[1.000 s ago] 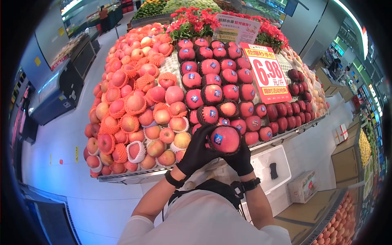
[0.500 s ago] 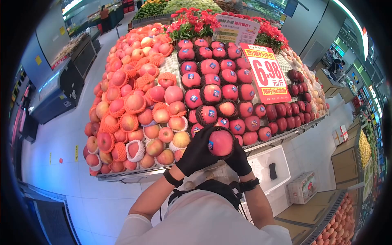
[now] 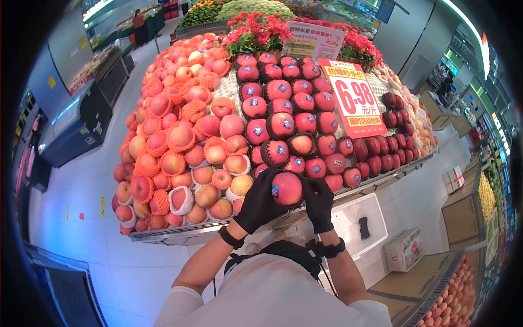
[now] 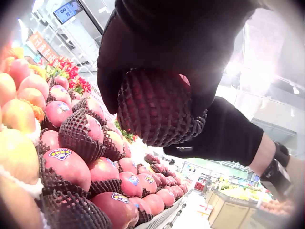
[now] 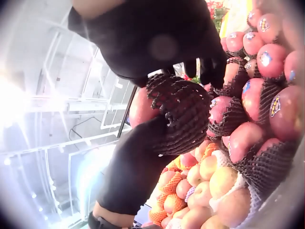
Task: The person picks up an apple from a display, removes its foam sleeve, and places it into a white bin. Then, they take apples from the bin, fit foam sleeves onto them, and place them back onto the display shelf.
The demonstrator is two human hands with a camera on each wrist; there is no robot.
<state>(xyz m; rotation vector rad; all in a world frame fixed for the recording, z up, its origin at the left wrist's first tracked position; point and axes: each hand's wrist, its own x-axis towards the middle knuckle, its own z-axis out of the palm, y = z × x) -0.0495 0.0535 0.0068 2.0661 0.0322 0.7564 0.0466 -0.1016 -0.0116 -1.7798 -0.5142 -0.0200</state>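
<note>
A red apple (image 3: 287,188) with a blue sticker sits in my black-gloved left hand (image 3: 259,204), low in front of the display. A black foam net (image 4: 155,109) wraps the apple's underside, and bare red skin shows at its top. My left fingers curl round the fruit from the left. On the other side my gloved right hand (image 3: 320,204) pinches the net's edge, its fingertips partly hidden; in the right wrist view this hand arches over the net (image 5: 188,114). Rows of stickered apples (image 3: 283,124) in black nets lie just beyond both hands.
Paler apples (image 3: 182,136), some in orange or white nets, fill the display's left side. A red and yellow price sign (image 3: 354,98) stands at the right, with dark red apples (image 3: 376,166) below it. A white foam box (image 3: 370,218) lies beyond my right hand.
The apple has turned in my left hand, its sticker shifting to the left side, and has moved slightly left. My right hand has drawn away from the fruit's side to the net's edge.
</note>
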